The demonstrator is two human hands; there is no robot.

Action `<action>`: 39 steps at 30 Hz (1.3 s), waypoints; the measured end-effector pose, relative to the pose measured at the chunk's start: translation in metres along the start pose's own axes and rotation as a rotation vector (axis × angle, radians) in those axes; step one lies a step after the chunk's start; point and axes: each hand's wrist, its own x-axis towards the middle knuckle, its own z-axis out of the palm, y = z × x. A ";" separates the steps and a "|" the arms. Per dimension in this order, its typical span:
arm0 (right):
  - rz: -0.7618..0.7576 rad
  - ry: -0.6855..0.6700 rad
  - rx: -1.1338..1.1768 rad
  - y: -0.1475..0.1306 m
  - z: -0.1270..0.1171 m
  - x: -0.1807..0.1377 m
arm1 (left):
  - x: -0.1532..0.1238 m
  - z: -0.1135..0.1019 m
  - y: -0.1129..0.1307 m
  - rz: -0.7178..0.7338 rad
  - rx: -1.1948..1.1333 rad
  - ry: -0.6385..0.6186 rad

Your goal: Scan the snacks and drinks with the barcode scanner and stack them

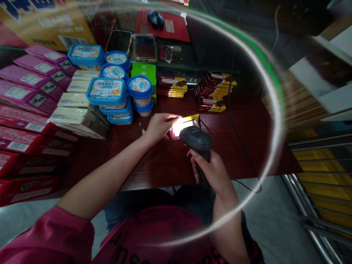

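Observation:
My right hand [210,167] is wrapped round the handle of a black barcode scanner [196,139]. Bright light from the scanner falls on a chocolate bar [194,119] with a yellow end, tilted up above the dark red table. My left hand [161,128] grips the left end of that bar, its fingers along the top edge. The scanner's head covers part of the bar. Behind it lie a short stack of similar chocolate bars [172,87] and a larger, fanned stack of chocolate bars [213,90].
Blue-lidded tubs [107,90], cream boxes [82,113], purple boxes [33,82] and red boxes [24,141] fill the left side. A black cable [239,135] crosses the table [132,165] at right. A mouse [156,18] sits on a red mat. Metal rails [305,209] stand right.

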 end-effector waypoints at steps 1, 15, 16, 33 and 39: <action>-0.005 0.006 -0.003 0.000 0.000 0.000 | 0.000 0.000 0.000 -0.006 -0.012 -0.006; -0.003 -0.144 0.625 0.021 -0.053 0.007 | 0.015 0.007 0.009 0.379 0.167 0.173; -0.003 -0.163 0.666 0.024 -0.057 0.009 | 0.022 0.013 0.011 0.468 0.243 0.172; -0.013 -0.257 0.737 0.033 -0.057 0.015 | 0.129 0.093 -0.012 0.917 0.694 -0.273; 0.013 -0.247 0.728 0.033 -0.060 0.014 | 0.115 0.076 -0.002 0.927 0.767 -0.128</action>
